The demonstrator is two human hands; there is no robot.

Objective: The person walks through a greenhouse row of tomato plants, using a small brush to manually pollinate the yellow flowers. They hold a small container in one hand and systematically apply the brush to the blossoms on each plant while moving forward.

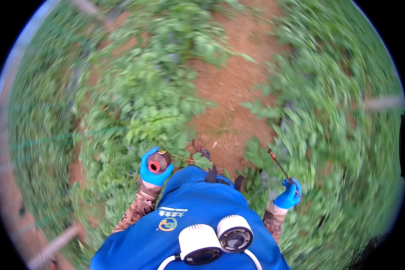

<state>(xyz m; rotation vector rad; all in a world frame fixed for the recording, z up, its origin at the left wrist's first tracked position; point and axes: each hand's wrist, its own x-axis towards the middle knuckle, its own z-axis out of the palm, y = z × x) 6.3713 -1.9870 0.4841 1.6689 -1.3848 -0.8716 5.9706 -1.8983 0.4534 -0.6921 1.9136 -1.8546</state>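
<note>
My left hand (156, 170), in a blue glove, is wrapped round a dark brown bottle (162, 157) with a round red mouth that faces up. To the right, my right hand (288, 194), gloved in blue too, grips a thin dark rod (282, 170). A red and black tip (272, 154) shows at the rod's far end, which points up and left, above leaves. Between the hands lies the front of a blue garment (202, 199) that bears writing and a logo. A white neck fan (216, 241) with two round heads hangs over it.
Leafy green plants (155, 101) grow in rows on both sides of a reddish-brown dirt path (236, 87) ahead. A shoe (204, 153) shows at the path's near end. Pale posts stand at the left (57, 244) and right (383, 103). Much of the foliage is blurred.
</note>
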